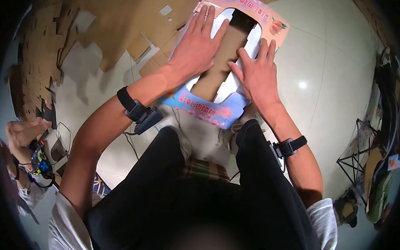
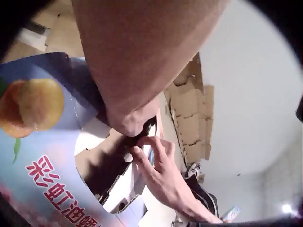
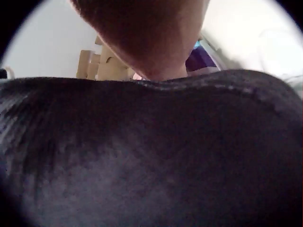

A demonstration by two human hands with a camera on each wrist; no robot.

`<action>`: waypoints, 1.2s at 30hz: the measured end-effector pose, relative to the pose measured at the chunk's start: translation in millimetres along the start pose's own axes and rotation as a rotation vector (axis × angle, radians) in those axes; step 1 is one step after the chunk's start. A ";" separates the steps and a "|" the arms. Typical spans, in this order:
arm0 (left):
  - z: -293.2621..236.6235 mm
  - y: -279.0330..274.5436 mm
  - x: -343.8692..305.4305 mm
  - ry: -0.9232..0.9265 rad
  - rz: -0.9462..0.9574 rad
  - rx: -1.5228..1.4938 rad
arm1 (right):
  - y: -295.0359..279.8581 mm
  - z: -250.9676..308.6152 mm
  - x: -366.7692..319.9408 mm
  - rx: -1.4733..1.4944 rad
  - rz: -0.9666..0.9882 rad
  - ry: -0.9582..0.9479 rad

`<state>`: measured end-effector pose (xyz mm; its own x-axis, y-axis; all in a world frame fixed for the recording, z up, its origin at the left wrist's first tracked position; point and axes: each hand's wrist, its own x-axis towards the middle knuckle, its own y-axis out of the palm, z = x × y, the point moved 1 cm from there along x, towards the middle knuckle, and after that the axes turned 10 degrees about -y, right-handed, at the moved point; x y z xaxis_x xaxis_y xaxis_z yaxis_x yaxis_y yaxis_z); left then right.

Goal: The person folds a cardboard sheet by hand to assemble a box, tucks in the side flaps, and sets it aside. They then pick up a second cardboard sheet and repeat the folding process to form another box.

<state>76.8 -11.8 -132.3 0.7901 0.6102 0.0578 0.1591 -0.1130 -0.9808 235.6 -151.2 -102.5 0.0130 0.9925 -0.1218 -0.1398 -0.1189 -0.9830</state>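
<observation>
Head view | printed box (image 1: 209, 111), brown base (image 1: 223, 59), white flaps (image 1: 227, 87) inside | left hand (image 1: 196, 46) spread, right hand (image 1: 259, 76) half-open, both touching it

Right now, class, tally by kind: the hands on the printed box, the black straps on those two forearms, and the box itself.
Left hand and right hand: 2
Black straps: 2
Printed box: 1
Total: 5

The head camera is looking forward and down past dark trousers (image 1: 145, 180) onto the printed box (image 1: 196, 109); the left wrist camera (image 1: 148, 120) is facing across that box from close by, both views sharing it and the right hand (image 1: 260, 76); the right wrist camera (image 1: 277, 149) is pointing at very near dark cloth (image 3: 151, 151)
</observation>
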 end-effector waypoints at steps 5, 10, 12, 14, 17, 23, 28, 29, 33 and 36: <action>18.6 20.2 10.9 0.075 -0.144 -0.133 | 1.1 -15.9 -3.7 0.156 -0.166 -0.017; 2.8 21.8 -8.0 -0.131 0.180 -0.268 | 0.6 -29.0 -10.7 0.144 -0.075 -0.026; 9.7 18.4 -27.1 -0.023 0.252 -0.205 | -4.6 -30.3 -11.4 0.173 0.005 0.052; 4.7 -36.1 -38.0 -0.321 0.677 -0.536 | 7.3 -45.3 -15.3 0.148 -0.038 0.040; 36.7 -33.2 -108.0 0.168 0.305 -0.486 | 5.2 -55.0 -13.6 0.072 -0.089 0.175; 53.2 -85.8 -112.5 0.018 -0.191 0.071 | 6.8 -60.1 -25.2 0.062 -0.007 0.164; 102.7 -74.7 -75.5 -0.414 0.014 -0.124 | 0.7 -34.5 -22.3 -0.048 0.121 -0.211; 114.4 -71.6 -73.1 -0.393 0.000 -0.098 | 5.6 -37.6 -22.2 -0.010 0.141 -0.259; 146.9 -111.7 -66.6 -0.467 -0.265 -0.121 | 16.3 -67.9 -19.8 0.038 0.124 -0.282; 166.5 -132.6 -71.4 -0.631 -0.241 -0.099 | 18.1 -117.1 -19.8 -0.026 0.038 -0.192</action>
<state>-99.3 90.1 -37.4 0.2337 0.9645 0.1233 0.3646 0.0307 -0.9307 348.8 -176.5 -133.9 -0.1809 0.9745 -0.1327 -0.1105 -0.1542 -0.9818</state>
